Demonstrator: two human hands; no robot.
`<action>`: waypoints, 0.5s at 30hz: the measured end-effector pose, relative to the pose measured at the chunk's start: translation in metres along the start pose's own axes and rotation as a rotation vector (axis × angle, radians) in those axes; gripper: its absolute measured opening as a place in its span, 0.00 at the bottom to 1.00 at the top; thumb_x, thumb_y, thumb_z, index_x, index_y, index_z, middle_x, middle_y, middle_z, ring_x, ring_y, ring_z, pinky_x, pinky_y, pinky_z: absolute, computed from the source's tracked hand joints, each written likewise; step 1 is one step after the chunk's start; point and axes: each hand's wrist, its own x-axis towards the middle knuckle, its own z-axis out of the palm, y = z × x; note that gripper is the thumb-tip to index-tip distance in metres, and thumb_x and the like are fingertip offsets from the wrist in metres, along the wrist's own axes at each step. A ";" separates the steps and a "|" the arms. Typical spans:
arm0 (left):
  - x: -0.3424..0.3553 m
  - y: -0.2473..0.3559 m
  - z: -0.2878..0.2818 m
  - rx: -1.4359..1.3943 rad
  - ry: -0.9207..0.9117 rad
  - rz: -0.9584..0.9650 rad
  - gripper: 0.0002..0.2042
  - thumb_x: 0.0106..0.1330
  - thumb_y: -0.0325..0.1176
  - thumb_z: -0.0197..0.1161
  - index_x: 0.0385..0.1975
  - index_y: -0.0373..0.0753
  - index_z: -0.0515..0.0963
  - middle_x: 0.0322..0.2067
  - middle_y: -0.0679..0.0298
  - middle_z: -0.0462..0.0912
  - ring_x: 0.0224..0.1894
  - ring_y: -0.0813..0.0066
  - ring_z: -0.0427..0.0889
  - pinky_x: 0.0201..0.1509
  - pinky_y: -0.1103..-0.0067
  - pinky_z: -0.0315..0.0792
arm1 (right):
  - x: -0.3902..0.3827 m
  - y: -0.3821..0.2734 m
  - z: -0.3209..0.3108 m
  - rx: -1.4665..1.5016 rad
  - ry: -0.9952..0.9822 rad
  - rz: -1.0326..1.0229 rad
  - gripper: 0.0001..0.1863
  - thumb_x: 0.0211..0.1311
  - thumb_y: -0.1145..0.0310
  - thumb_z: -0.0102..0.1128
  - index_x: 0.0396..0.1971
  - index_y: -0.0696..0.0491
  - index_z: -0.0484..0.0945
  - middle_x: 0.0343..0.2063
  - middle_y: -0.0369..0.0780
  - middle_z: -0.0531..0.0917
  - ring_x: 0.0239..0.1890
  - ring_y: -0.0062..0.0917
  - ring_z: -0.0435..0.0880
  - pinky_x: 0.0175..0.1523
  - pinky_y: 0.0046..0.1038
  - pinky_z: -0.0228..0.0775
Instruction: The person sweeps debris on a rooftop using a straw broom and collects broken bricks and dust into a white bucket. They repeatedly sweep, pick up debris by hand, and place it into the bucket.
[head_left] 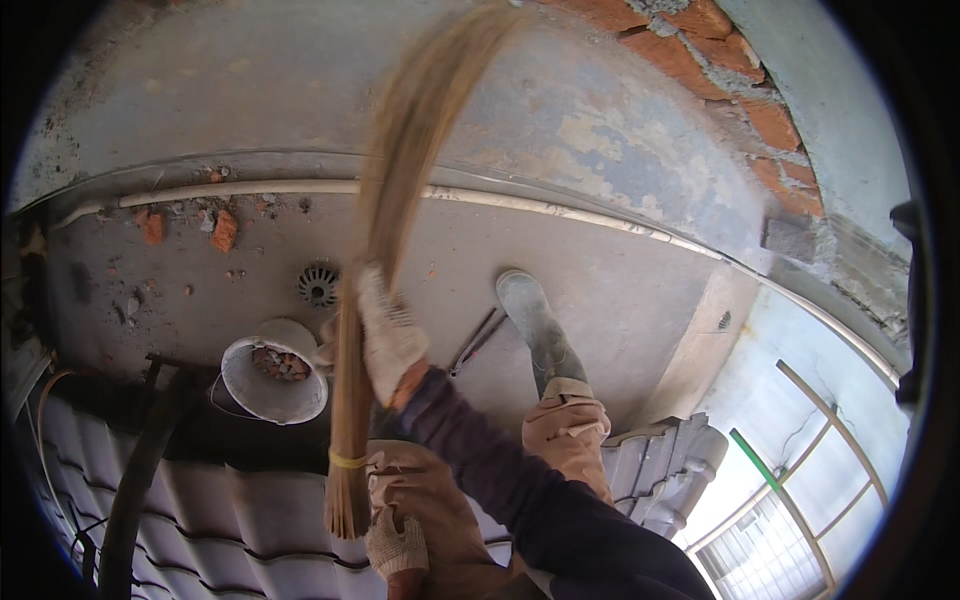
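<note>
A long stick broom stands nearly upright across the middle, bound with a yellow band near its lower end. Its fanned upper bristles are blurred against the wall. My right hand, in a pale knitted glove, is closed around the bundle at mid-length. My left hand, gloved alike, rests on my trouser leg beside the broom's bound end. Its fingers look apart and hold nothing. Left of the broom, a white bucket with brick rubble inside stands on the concrete floor.
Broken brick pieces lie at the left, near a round floor drain. A pale pipe runs along the wall base. Roof tiles border the near side. My rubber boot stands beside a thin dark tool. Exposed bricks show upper right.
</note>
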 end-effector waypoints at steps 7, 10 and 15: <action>0.004 -0.006 -0.007 -0.035 -0.113 -0.068 0.20 0.62 0.42 0.63 0.50 0.36 0.79 0.46 0.52 0.82 0.51 0.50 0.79 0.59 0.62 0.71 | -0.040 0.095 0.039 -0.297 -0.158 -0.208 0.18 0.76 0.57 0.51 0.54 0.54 0.71 0.31 0.42 0.81 0.29 0.32 0.85 0.32 0.39 0.84; 0.003 -0.004 -0.009 -0.128 -0.015 -0.059 0.20 0.64 0.42 0.62 0.52 0.37 0.78 0.48 0.53 0.81 0.56 0.51 0.77 0.62 0.63 0.69 | -0.073 0.070 0.002 -0.113 -0.022 -0.043 0.23 0.74 0.50 0.51 0.56 0.53 0.70 0.31 0.45 0.80 0.28 0.38 0.85 0.33 0.44 0.85; 0.008 -0.008 -0.020 -0.097 -0.063 -0.044 0.21 0.62 0.43 0.63 0.50 0.37 0.79 0.48 0.51 0.81 0.54 0.50 0.77 0.60 0.62 0.70 | -0.030 0.005 -0.021 0.189 0.194 -0.088 0.38 0.63 0.31 0.54 0.51 0.54 0.70 0.28 0.40 0.76 0.25 0.36 0.82 0.35 0.45 0.82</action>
